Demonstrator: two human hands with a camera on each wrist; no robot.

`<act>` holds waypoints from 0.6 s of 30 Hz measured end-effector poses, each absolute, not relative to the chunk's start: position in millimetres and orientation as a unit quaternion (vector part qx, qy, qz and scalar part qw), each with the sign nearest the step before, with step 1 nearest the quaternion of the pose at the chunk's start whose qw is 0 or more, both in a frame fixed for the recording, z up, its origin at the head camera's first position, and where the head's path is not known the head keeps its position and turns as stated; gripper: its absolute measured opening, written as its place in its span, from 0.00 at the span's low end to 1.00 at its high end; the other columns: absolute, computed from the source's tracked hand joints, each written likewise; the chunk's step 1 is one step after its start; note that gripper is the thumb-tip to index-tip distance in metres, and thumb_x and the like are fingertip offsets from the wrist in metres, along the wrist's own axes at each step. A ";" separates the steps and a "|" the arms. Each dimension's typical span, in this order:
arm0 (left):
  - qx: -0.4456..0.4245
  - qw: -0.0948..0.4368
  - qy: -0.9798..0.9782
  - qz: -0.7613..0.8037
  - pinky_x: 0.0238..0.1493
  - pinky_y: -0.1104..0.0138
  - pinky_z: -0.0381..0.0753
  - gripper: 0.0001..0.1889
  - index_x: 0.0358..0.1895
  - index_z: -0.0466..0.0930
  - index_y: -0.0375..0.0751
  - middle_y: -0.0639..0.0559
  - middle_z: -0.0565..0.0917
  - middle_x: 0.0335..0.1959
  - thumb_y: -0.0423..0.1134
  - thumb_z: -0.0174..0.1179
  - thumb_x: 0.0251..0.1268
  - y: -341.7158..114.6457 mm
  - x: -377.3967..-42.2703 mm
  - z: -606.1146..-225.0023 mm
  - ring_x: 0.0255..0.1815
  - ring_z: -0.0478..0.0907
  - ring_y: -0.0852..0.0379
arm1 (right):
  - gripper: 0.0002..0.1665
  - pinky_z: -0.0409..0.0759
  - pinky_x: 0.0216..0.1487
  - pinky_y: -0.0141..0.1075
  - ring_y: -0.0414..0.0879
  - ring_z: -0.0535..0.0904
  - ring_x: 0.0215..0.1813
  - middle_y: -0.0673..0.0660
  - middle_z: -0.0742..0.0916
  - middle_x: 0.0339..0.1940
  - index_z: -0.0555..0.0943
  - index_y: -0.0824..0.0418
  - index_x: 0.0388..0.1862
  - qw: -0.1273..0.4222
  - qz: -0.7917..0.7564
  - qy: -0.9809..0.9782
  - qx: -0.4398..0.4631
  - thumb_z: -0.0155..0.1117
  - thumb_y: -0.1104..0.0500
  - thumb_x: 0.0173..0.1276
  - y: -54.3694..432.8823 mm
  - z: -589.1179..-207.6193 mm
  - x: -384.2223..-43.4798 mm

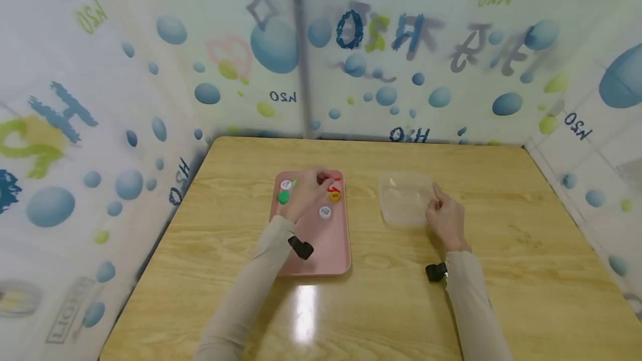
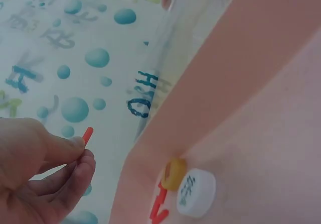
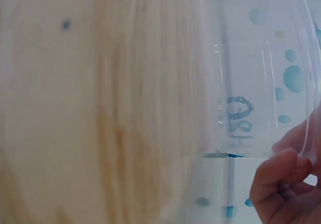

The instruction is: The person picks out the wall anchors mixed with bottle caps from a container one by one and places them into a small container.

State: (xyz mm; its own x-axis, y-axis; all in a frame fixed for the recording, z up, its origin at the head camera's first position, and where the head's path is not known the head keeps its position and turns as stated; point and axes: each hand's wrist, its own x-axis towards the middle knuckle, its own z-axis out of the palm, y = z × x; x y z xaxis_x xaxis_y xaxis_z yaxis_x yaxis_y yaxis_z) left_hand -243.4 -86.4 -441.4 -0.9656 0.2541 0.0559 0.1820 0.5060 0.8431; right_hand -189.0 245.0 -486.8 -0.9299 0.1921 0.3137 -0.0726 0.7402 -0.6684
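Over the far part of a pink tray (image 1: 321, 249), my left hand (image 1: 308, 194) pinches a short red stick (image 2: 88, 135) between thumb and fingertips. Beside it in the tray are a yellow cap (image 1: 334, 197), a white cap with dark lettering (image 1: 325, 213) and more red sticks (image 2: 157, 204). A green cap (image 1: 283, 197) and another white cap (image 1: 286, 185) lie at the tray's left side, with part of the tray hidden by the hand. My right hand (image 1: 446, 217) grips the right rim of a clear plastic container (image 1: 403, 199), thumb and fingers on its edge.
Tray and container stand side by side on a wooden table (image 1: 391, 305), a strip of tabletop between them. Behind the table's far edge hangs a patterned curtain (image 1: 331, 88), with similar printed walls at left and right. Each wrist wears a small black camera (image 1: 301, 248).
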 end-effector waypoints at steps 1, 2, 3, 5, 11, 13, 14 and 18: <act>0.130 0.045 0.862 0.487 0.46 0.63 0.83 0.12 0.56 0.83 0.40 0.42 0.86 0.51 0.36 0.58 0.75 -83.7 -243.5 -440.9 0.46 0.83 0.44 | 0.29 0.53 0.19 0.33 0.35 0.50 0.14 0.45 0.63 0.09 0.74 0.70 0.69 0.183 0.360 -0.914 -0.035 0.49 0.70 0.68 245.5 -487.5 -187.9; 0.135 0.050 0.859 0.491 0.45 0.64 0.83 0.12 0.56 0.83 0.40 0.41 0.85 0.51 0.36 0.58 0.76 -80.9 -243.7 -440.3 0.46 0.83 0.43 | 0.29 0.53 0.18 0.33 0.36 0.50 0.14 0.45 0.63 0.09 0.73 0.70 0.69 0.181 0.360 -0.914 -0.037 0.49 0.70 0.68 246.2 -488.4 -187.0; 0.138 0.057 0.856 0.495 0.44 0.64 0.83 0.12 0.56 0.82 0.40 0.40 0.85 0.52 0.36 0.58 0.76 -78.5 -243.7 -439.8 0.47 0.82 0.42 | 0.30 0.53 0.18 0.32 0.36 0.49 0.14 0.45 0.62 0.08 0.73 0.70 0.69 0.178 0.362 -0.914 -0.038 0.48 0.70 0.68 246.6 -489.0 -186.1; 0.143 0.061 0.858 0.490 0.42 0.66 0.82 0.11 0.55 0.82 0.40 0.39 0.85 0.51 0.37 0.58 0.76 -73.7 -243.9 -439.0 0.44 0.82 0.43 | 0.30 0.53 0.18 0.33 0.37 0.50 0.14 0.45 0.62 0.08 0.73 0.70 0.70 0.176 0.361 -0.915 -0.042 0.48 0.69 0.68 247.2 -489.7 -184.8; 0.159 0.054 0.869 0.466 0.35 0.68 0.80 0.09 0.50 0.83 0.40 0.39 0.86 0.46 0.39 0.59 0.75 -61.8 -245.4 -435.8 0.35 0.79 0.52 | 0.30 0.54 0.18 0.33 0.39 0.51 0.15 0.45 0.62 0.09 0.73 0.70 0.70 0.170 0.362 -0.915 -0.051 0.49 0.69 0.67 248.0 -491.1 -186.0; 0.160 0.059 0.870 0.462 0.34 0.69 0.79 0.08 0.49 0.83 0.41 0.39 0.86 0.45 0.39 0.60 0.75 -56.8 -246.4 -433.0 0.33 0.77 0.54 | 0.30 0.54 0.18 0.33 0.39 0.51 0.16 0.45 0.61 0.09 0.73 0.70 0.70 0.168 0.363 -0.915 -0.053 0.49 0.69 0.67 247.9 -491.1 -187.1; 0.160 0.063 0.871 0.461 0.33 0.68 0.79 0.08 0.49 0.84 0.41 0.39 0.86 0.44 0.39 0.60 0.75 -53.9 -246.9 -431.1 0.32 0.77 0.54 | 0.30 0.54 0.18 0.33 0.39 0.51 0.15 0.45 0.61 0.09 0.73 0.70 0.70 0.166 0.362 -0.916 -0.054 0.49 0.69 0.67 247.8 -491.2 -187.8; 0.151 0.075 0.873 0.457 0.33 0.69 0.78 0.08 0.48 0.84 0.42 0.43 0.85 0.42 0.40 0.61 0.74 -42.3 -249.6 -427.0 0.32 0.77 0.54 | 0.30 0.55 0.18 0.33 0.39 0.53 0.15 0.45 0.62 0.09 0.72 0.70 0.70 0.161 0.364 -0.916 -0.055 0.50 0.69 0.68 246.1 -491.1 -190.1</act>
